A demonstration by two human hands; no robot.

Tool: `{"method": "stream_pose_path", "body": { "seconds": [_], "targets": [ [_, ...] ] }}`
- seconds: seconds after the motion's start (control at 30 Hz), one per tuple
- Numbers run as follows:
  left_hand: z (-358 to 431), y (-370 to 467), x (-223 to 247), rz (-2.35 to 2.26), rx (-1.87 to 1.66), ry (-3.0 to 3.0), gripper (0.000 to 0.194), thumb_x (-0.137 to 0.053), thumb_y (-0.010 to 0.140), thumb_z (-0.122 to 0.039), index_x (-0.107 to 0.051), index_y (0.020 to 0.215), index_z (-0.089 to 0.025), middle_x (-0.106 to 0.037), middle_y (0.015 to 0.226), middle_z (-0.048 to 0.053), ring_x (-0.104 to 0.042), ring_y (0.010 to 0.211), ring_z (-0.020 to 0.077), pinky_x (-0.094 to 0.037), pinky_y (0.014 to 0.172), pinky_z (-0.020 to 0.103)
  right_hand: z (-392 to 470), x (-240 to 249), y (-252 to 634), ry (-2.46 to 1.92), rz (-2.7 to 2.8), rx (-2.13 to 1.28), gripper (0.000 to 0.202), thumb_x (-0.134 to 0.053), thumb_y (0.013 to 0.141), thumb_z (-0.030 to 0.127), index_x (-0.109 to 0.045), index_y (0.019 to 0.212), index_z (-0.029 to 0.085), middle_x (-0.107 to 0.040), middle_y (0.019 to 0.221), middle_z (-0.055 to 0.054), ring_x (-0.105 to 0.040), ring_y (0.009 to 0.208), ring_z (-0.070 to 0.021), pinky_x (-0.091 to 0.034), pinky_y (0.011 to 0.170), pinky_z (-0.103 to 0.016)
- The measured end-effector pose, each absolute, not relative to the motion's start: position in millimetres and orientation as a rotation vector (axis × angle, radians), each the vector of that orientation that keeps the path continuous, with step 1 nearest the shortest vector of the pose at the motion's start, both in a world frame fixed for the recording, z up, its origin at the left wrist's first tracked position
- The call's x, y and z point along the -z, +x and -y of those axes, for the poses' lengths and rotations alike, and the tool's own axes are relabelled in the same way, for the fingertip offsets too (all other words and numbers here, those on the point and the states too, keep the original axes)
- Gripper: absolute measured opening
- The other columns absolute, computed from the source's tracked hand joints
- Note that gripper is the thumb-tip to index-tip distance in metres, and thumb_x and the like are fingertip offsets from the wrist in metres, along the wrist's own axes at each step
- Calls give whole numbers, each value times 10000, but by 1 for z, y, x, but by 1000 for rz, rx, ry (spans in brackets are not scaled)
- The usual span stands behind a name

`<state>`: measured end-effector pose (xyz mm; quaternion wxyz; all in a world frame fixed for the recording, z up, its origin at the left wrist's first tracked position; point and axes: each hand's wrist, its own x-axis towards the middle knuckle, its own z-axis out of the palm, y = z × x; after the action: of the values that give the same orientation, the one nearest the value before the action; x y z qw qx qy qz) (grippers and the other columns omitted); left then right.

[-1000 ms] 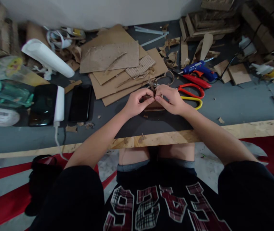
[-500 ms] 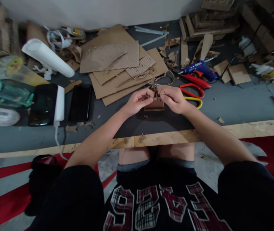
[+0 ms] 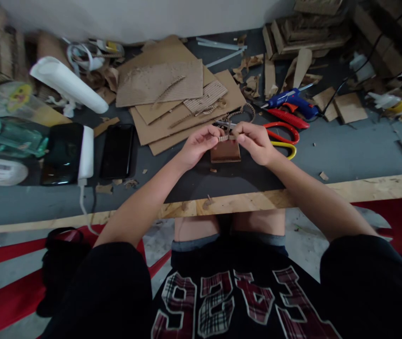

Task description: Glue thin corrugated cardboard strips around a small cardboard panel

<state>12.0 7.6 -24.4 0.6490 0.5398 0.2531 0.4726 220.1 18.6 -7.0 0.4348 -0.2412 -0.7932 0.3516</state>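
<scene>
Between my hands runs a thin corrugated cardboard strip (image 3: 224, 138). My left hand (image 3: 201, 145) pinches its left part. My right hand (image 3: 255, 142) pinches the other side, thumb against fingers. Just below the strip lies a small brown cardboard square (image 3: 225, 152) on the dark table. Behind my fingers a twisted strip (image 3: 246, 110) curls up and to the right. Scissors with red and yellow handles (image 3: 289, 134) lie beside my right hand, partly hidden by it.
Cardboard sheets (image 3: 186, 117) are stacked behind my left hand. A blue glue gun (image 3: 292, 101) and red tool (image 3: 287, 117) lie back right. A black phone (image 3: 117, 151), white roll (image 3: 69, 84) and bottles are at left. The wooden table edge (image 3: 229, 204) runs in front.
My hands have moved slightly apart, and the strip between them shows straighter. More of the brown square is uncovered.
</scene>
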Motion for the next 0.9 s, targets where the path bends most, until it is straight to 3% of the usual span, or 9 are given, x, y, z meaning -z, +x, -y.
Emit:
{"method": "stream_pose_path", "body": {
  "seconds": [0.13,0.3,0.43,0.6,0.73,0.9],
  "targets": [
    [-10,10,28,-604,-1094,1341,336,-777,777,-502,-640,805,-197,-623,996,17,-557,802,88,-461,716,220,-18,7,219,-735,1980,-660,358,-662,865,532,-657,908,176,-694,856,-28,-624,765,-129,-495,701,-257],
    [-11,10,27,-597,-1121,1512,304,-744,815,-478,-638,764,-197,-629,992,25,-597,993,138,-465,924,290,-14,7,216,-738,1871,-694,263,-686,877,392,-695,1037,184,-744,950,-34,-697,810,-131,-551,678,-234],
    [-12,9,27,-623,-1151,1585,334,-768,778,-496,-632,777,-191,-623,925,18,-597,876,109,-484,794,244,-12,6,215,-685,1934,-546,121,-681,878,275,-733,956,198,-760,953,-49,-715,855,-154,-557,694,-261],
    [-8,9,30,-917,-1180,1716,476,-876,603,-536,-687,828,-162,-685,778,19,-585,667,93,-465,620,215,-14,12,212,-701,1982,-452,112,-673,878,292,-744,852,210,-769,883,-44,-725,839,-173,-561,709,-297],
    [-4,11,30,-1121,-1225,1754,472,-803,672,-604,-732,822,-162,-737,769,40,-603,629,104,-477,622,234,-14,13,212,-714,2007,-459,154,-656,894,308,-757,860,197,-773,893,-44,-716,790,-150,-543,663,-258],
    [-6,12,28,-1078,-1282,1851,405,-732,777,-578,-727,776,-173,-742,777,34,-641,694,114,-494,689,237,-13,9,215,-722,2014,-554,162,-649,901,294,-752,873,172,-765,845,-39,-679,703,-119,-511,632,-224]
  ]
}}
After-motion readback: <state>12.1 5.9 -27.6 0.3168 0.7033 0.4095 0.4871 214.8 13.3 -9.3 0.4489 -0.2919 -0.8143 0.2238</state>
